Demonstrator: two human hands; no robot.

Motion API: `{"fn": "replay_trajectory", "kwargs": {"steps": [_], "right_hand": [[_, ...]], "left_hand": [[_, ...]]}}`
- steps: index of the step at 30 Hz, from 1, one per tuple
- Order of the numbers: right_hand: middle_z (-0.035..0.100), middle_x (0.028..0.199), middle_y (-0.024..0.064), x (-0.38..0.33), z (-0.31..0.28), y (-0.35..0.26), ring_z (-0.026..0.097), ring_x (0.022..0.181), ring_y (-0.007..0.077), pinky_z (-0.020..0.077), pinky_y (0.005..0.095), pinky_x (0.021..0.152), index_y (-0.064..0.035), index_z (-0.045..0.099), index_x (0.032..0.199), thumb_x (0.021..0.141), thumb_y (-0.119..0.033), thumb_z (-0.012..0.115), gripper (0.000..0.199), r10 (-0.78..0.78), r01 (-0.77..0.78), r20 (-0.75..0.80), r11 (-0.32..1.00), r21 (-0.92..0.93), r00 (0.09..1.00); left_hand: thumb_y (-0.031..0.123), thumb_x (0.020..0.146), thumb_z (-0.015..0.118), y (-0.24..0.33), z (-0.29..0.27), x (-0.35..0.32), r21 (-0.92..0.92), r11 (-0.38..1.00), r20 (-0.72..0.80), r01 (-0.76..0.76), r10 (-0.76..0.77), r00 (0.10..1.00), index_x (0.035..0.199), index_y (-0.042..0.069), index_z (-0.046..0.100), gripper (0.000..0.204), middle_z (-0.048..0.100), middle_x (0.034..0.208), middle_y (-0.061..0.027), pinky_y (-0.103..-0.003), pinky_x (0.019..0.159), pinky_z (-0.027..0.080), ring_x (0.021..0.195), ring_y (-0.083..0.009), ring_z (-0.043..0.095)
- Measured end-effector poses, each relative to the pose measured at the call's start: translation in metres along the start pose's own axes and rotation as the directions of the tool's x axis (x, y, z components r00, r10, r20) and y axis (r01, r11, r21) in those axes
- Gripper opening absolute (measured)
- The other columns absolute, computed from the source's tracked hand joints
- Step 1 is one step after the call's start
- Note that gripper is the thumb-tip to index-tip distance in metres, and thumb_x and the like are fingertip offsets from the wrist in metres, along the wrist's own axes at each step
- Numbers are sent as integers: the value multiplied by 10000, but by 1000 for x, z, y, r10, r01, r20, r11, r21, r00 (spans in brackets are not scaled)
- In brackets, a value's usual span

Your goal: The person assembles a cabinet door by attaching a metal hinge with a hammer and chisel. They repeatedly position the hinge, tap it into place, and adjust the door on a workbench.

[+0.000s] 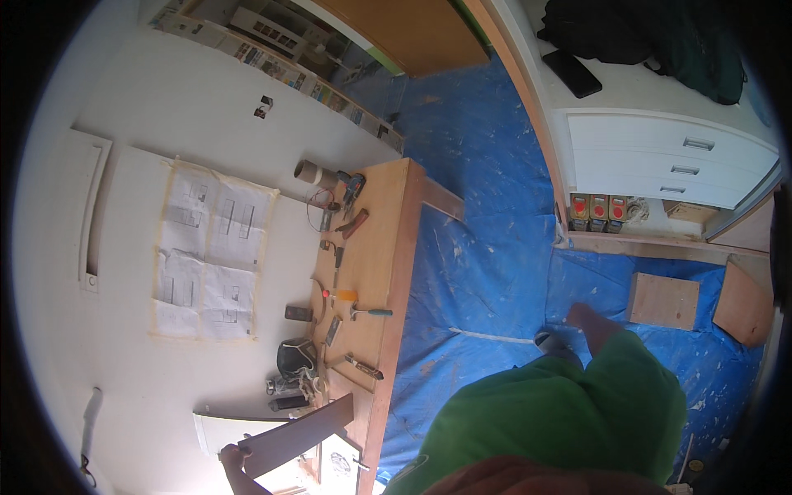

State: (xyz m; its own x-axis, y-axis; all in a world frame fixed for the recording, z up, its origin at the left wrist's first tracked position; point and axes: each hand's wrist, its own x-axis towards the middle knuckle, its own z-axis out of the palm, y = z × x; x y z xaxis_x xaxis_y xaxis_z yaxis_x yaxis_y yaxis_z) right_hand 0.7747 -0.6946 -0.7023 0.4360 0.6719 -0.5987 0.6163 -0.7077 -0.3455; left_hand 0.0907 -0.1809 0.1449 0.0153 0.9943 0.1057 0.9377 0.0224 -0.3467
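Observation:
My left hand [233, 460] is at the lower left edge, gripping one end of a dark brown flat board [301, 431]. The board slants up to the right, over the near end of a long wooden workbench [392, 247]. My right hand [580, 317] sticks out of a green sleeve above the blue floor sheet [478, 247]. It is small in the picture and I cannot see whether it holds anything. A thin white strip [493, 337] lies on the sheet just left of it.
Hand tools, a tape roll [310, 172] and a dark bag [295, 357] lie along the bench. Paper drawings [213, 264] are taped to the white wall. A white drawer unit [668, 165] and wooden panels [664, 301] stand on the right.

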Motion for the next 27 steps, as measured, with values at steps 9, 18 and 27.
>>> {"fn": "replay_trajectory", "kwargs": {"steps": [9,18,27], "right_hand": [[735,796,120,-35,-75,12,717,777,305,567,454,684,-145,786,724,693,-142,723,70,-175,265,268,897,-353,947],[708,734,177,-31,-126,4,689,625,303,558,445,665,-56,713,675,854,-146,504,289,137,-147,320,989,9,937],[622,609,141,14,-100,49,636,535,311,523,473,551,-66,653,626,862,-230,558,303,-327,280,153,922,268,933]], "left_hand": [[156,546,898,5,17,0,-103,995,-52,10,-16,999,756,40,712,304,708,808,-124,-389,738,526,771,-274,683],[185,558,888,-13,30,19,-141,990,-71,-1,-9,997,707,35,663,309,670,735,-142,-413,668,507,682,-297,646],[112,554,904,0,45,71,-332,940,-84,-76,51,995,685,38,607,333,688,706,-111,-371,646,512,655,-210,650]]}}
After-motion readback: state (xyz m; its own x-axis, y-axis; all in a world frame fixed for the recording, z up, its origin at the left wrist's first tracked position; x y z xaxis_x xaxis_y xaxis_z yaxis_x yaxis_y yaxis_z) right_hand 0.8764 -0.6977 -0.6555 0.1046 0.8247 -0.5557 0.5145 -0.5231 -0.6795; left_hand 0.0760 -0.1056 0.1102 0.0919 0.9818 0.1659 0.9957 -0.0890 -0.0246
